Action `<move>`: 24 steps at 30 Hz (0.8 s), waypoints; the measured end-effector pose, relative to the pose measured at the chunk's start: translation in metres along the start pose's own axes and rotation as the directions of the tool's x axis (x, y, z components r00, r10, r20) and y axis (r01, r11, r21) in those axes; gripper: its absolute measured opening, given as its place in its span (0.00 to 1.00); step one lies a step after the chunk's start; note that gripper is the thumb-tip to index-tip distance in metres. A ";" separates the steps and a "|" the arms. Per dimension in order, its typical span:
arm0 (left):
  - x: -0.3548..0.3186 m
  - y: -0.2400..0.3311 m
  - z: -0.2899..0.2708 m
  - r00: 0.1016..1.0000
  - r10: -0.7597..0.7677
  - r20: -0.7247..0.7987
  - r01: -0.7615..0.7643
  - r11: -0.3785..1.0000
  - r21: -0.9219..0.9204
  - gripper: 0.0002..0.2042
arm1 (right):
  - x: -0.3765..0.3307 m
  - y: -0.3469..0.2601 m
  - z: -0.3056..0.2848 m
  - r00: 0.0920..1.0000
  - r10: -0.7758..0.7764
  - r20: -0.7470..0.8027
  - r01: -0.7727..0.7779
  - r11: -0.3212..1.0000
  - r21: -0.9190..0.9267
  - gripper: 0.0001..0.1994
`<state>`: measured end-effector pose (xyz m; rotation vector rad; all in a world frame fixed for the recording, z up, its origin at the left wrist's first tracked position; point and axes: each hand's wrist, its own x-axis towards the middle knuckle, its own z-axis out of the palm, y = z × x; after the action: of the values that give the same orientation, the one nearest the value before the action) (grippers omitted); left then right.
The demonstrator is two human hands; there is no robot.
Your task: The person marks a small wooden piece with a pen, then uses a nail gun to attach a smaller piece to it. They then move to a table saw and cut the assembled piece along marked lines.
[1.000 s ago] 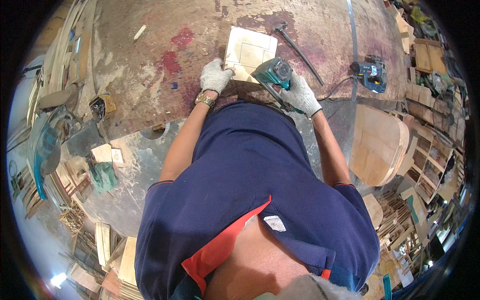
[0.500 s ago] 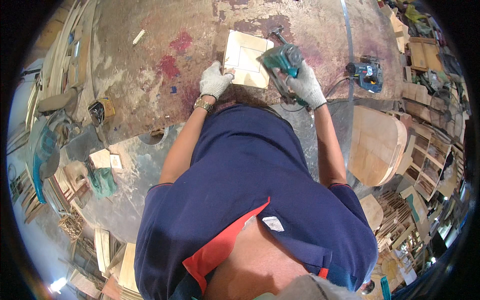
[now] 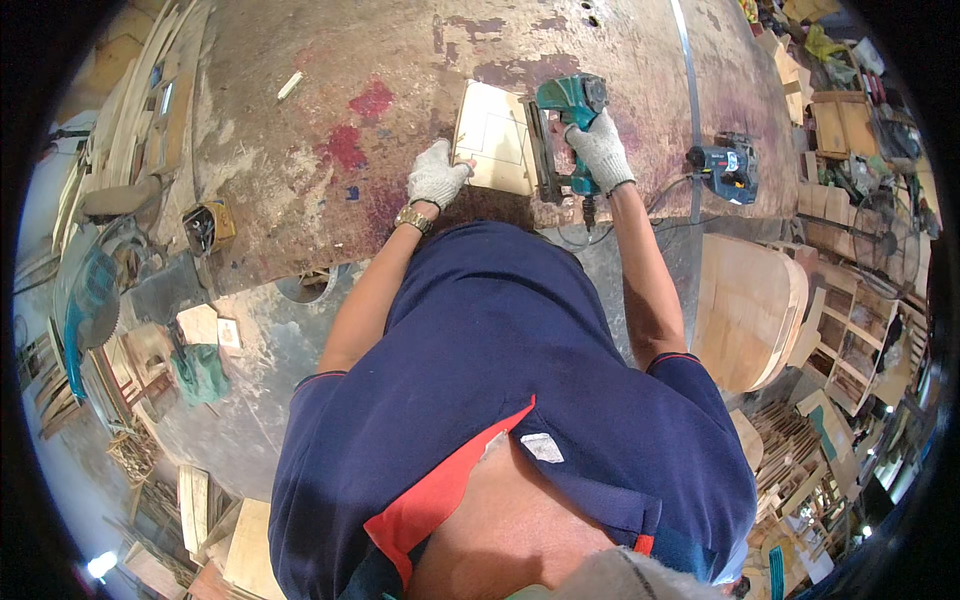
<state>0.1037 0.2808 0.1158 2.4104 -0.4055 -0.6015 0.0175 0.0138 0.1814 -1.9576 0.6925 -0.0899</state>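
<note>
My left hand [image 3: 440, 174], in a pale knitted glove, is closed on the lower left edge of a light wooden board [image 3: 500, 135]. A rectangle is drawn in dark lines on the board's face. My right hand [image 3: 600, 155], gloved too, grips the handle of a green nail gun [image 3: 572, 95]. The gun's long dark magazine stands right along the board's right edge; I cannot tell whether they touch. A hose fitting hangs from the gun's lower end.
On the worn wooden workbench [image 3: 270, 140] lie a blue-black jigsaw [image 3: 728, 168] with a cord, a small wood offcut [image 3: 290, 86] and a yellow-black container [image 3: 208, 228]. A circular saw [image 3: 92, 290] stands at left. Rounded wooden panels [image 3: 745, 310] lean at right.
The nail gun has turned more upright, its magazine now along the board's right edge. The board has shifted and tilted in my left hand. The hammer beyond it no longer shows.
</note>
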 end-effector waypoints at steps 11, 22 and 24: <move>0.002 -0.003 0.003 1.000 0.007 -0.022 -0.007 1.000 0.009 0.24 | -0.004 -0.011 -0.002 0.993 0.107 0.045 -0.107 0.994 0.004 0.13; 0.003 -0.003 0.001 1.000 -0.020 0.020 0.019 0.999 0.049 0.23 | -0.007 -0.019 0.001 0.994 0.065 0.086 -0.069 0.996 0.051 0.18; 0.003 -0.002 0.000 0.999 -0.025 0.028 0.024 0.999 0.037 0.23 | -0.009 -0.022 0.005 0.986 0.061 0.152 -0.071 0.995 0.066 0.20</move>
<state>0.1067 0.2809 0.1136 2.4473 -0.4027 -0.6451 0.0210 0.0295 0.2002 -1.8502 0.6455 0.0724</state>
